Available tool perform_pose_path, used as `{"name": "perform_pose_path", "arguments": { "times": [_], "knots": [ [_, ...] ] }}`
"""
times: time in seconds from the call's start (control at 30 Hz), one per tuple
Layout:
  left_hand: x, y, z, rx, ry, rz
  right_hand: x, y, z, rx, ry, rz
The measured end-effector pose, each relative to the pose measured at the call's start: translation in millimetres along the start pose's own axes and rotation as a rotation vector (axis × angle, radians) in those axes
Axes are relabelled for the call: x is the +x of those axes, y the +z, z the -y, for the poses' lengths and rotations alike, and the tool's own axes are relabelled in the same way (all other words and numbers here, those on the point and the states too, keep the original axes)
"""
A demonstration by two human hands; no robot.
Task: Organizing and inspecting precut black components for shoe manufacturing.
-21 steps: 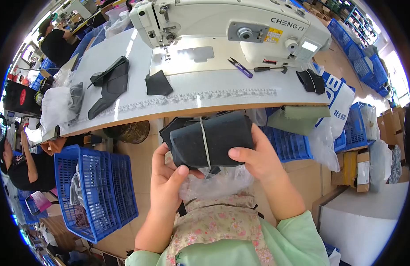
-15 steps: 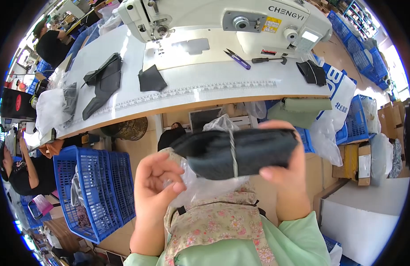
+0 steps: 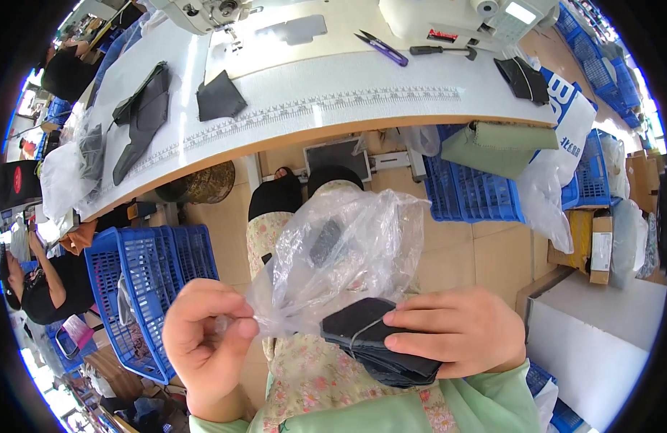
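Above my lap, my right hand (image 3: 460, 332) grips a tied stack of black fabric pieces (image 3: 384, 343), its fingers over the top. A thin string runs round the stack. My left hand (image 3: 211, 335) pinches the gathered edge of a clear plastic bag (image 3: 355, 245). The bag spreads across my knees, and a small dark piece shows through it. Both hands are below the near edge of the sewing table. The stack lies against the bag's near side; I cannot tell whether any of it is inside.
On the sewing table (image 3: 276, 119) lie black cut pieces (image 3: 221, 96), purple thread snips (image 3: 382, 49), a screwdriver (image 3: 442, 51) and another tied black bundle (image 3: 522, 79). Blue baskets (image 3: 142, 289) stand at left, more under the table. A white box (image 3: 593, 339) stands at right.
The black stack has come down and nearer to me in my right hand and is turned. My left hand has closed on the plastic bag, which now spreads open over my lap. The view has tilted down.
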State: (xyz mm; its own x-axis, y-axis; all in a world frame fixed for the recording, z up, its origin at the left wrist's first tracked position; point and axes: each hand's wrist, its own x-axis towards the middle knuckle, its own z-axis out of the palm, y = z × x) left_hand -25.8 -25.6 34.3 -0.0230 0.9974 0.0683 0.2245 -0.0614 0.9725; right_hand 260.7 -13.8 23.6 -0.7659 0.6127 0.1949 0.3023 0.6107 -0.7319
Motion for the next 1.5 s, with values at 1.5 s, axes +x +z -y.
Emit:
{"name": "perform_pose_path", "arguments": {
  "times": [1.5],
  "knots": [
    [-33, 7, -14, -0.642, 0.520, 0.275, 90, 83, -62, -0.110, 0.472, -0.136]
  ]
}}
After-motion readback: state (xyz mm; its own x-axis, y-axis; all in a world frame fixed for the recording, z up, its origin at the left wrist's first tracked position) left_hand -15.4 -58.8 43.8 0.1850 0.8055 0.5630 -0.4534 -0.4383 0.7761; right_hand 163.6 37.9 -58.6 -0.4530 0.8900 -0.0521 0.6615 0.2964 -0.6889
